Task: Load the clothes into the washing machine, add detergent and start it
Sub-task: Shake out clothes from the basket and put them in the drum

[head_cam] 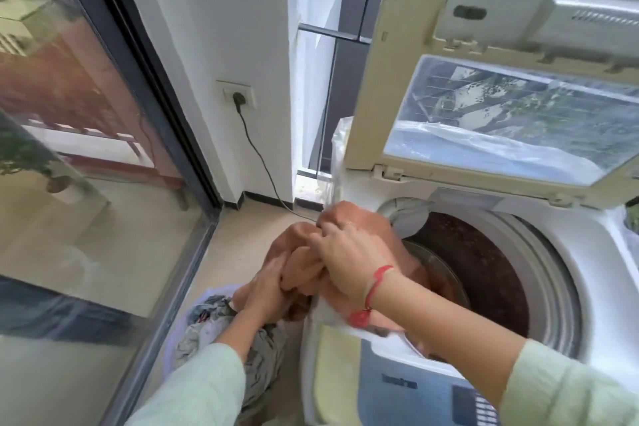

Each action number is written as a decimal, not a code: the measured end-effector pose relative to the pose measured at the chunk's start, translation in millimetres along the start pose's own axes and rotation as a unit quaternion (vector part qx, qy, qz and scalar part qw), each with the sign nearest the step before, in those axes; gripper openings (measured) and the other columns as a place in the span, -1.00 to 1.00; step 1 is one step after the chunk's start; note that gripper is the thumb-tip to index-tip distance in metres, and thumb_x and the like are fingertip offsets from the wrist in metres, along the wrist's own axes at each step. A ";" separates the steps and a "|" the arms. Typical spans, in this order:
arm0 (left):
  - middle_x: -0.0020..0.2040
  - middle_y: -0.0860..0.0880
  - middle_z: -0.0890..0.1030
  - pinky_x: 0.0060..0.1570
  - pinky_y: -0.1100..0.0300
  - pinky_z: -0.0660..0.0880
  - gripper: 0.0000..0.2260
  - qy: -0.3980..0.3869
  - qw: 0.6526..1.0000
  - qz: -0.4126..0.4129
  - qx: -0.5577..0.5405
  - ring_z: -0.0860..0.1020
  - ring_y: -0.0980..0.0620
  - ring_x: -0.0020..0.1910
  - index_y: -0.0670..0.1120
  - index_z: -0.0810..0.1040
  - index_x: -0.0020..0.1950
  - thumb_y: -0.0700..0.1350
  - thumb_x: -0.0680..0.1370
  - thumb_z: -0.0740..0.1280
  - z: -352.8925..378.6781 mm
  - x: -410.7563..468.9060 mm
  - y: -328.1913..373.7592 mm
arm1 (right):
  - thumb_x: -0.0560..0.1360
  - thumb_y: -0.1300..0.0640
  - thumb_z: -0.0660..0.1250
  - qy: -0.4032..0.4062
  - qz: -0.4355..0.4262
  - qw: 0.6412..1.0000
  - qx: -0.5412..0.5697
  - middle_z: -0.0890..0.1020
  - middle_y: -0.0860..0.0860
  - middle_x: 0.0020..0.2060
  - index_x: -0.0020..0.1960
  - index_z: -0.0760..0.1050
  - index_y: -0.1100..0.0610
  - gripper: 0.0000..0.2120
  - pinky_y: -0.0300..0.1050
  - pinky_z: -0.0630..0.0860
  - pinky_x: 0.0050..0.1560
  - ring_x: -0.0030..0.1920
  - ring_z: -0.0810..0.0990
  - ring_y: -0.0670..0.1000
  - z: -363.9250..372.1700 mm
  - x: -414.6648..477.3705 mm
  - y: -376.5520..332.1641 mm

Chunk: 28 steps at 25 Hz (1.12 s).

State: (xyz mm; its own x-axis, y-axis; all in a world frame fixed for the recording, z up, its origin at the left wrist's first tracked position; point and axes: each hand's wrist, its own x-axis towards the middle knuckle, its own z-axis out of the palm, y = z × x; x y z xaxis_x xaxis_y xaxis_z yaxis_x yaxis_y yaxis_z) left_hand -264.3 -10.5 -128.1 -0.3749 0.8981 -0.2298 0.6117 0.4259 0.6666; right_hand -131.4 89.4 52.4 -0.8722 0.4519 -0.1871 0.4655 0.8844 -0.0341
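Presently, with unloaded clothes (221, 328) at 7 o'clock, the left hand (266, 287) clutches the orange garment (370, 221) low; the right hand (345, 252), near centre, grasps its upper bunch across the washing machine's left rim. Advisable: carry the bundle toward 3 o'clock, release over the drum (484, 270), loosely spread, clear of the raised lid (501, 114).

Soft matt cloth garment (359, 228); glossy plastic lid (366, 107)

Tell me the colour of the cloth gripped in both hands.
The cloth is plain salmon-orange, with no pattern; the head view shows it.
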 end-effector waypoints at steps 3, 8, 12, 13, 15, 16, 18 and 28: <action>-0.03 0.03 0.64 -0.09 0.00 0.55 -0.75 0.218 0.974 -0.005 -0.068 0.61 -0.05 -0.10 0.15 0.53 0.07 -0.08 0.42 0.28 -21.3 -14.9 65.2 | 0.37 0.05 -0.02 0.135 0.016 0.985 0.109 0.53 0.05 0.08 0.32 0.23 -0.22 -0.48 0.03 0.53 -0.03 -0.01 0.53 0.17 -12.7 -65.2 73.2; -0.13 0.10 0.61 0.15 -0.02 0.39 -0.67 0.334 0.897 0.248 0.147 0.51 0.05 -0.10 0.05 0.60 0.03 -0.11 0.36 0.16 -4.8 -30.6 236.1 | 0.37 0.02 0.10 0.304 0.208 0.928 0.059 0.46 0.12 -0.21 -0.03 0.42 0.08 -0.75 0.03 0.45 -0.25 -0.20 0.47 0.21 4.5 -170.0 208.7; 0.07 -0.02 0.58 0.36 -0.11 0.18 -0.70 -0.057 0.949 0.100 0.293 0.50 -0.07 0.17 -0.01 0.53 0.12 -0.21 0.46 0.15 81.7 -11.6 268.1 | 0.40 -0.09 0.31 0.091 0.271 0.958 0.011 0.56 0.12 -0.10 0.07 0.51 0.13 -0.64 0.05 0.55 -0.12 -0.12 0.55 0.19 87.2 -171.1 259.0; 0.17 -0.08 0.55 0.36 -0.05 0.18 -0.72 -0.157 0.943 0.041 0.289 0.46 -0.09 0.25 -0.07 0.50 0.19 -0.18 0.49 0.23 89.7 -4.8 260.5 | 0.41 -0.09 0.35 -0.063 0.236 0.969 0.023 0.61 0.05 -0.11 0.06 0.53 0.13 -0.65 -0.07 0.56 -0.05 -0.12 0.58 0.05 103.8 -162.7 259.0; 0.27 -0.13 0.49 0.22 0.13 0.30 -0.59 -0.258 0.951 -0.041 0.164 0.44 -0.07 0.28 -0.12 0.42 0.33 -0.10 0.50 0.34 86.6 -7.6 248.7 | 0.47 0.06 0.35 -0.321 0.210 0.918 0.103 0.69 -0.09 -0.22 -0.06 0.57 0.17 -0.82 -0.33 0.53 -0.06 -0.20 0.62 -0.17 131.7 -148.1 248.8; 0.28 -0.10 0.46 0.18 0.23 0.32 -0.56 -0.252 0.967 -0.029 0.032 0.43 -0.02 0.27 -0.10 0.38 0.37 -0.10 0.52 0.34 73.2 -16.8 247.1 | 0.46 0.12 0.36 -0.363 0.195 0.904 0.116 0.70 -0.06 -0.14 -0.02 0.58 0.19 -0.84 -0.35 0.51 -0.03 -0.08 0.65 -0.12 139.7 -139.3 243.7; 0.22 0.04 0.51 0.17 0.39 0.33 -0.64 -0.197 0.955 0.092 -0.201 0.45 0.14 0.22 -0.07 0.46 0.31 -0.09 0.52 0.35 20.9 -48.0 251.0 | 0.46 0.18 0.35 -0.221 0.210 0.932 0.197 0.63 0.01 0.08 0.15 0.56 0.12 -0.74 -0.29 0.42 0.08 0.15 0.57 -0.01 137.4 -116.4 231.7; 0.42 -0.16 0.35 0.05 0.04 0.55 -0.04 -0.118 0.919 -0.170 -0.336 0.54 -0.06 0.15 0.04 -0.09 0.53 0.22 0.35 0.45 -51.2 -9.3 115.0 | 0.08 -0.45 0.41 -0.062 0.086 0.927 0.359 -0.03 -0.06 0.53 0.44 -0.25 -0.34 0.17 0.07 0.07 0.49 0.53 -0.10 0.08 60.9 -20.6 64.6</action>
State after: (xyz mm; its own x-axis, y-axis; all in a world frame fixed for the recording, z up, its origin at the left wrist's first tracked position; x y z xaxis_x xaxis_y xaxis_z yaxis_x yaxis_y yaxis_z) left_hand -226.1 24.5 -13.0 -0.2541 0.7582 -0.6004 -0.1103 0.5940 0.7969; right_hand -74.2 130.0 -5.7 -0.7731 0.5216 -0.3609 0.6144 0.4744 -0.6304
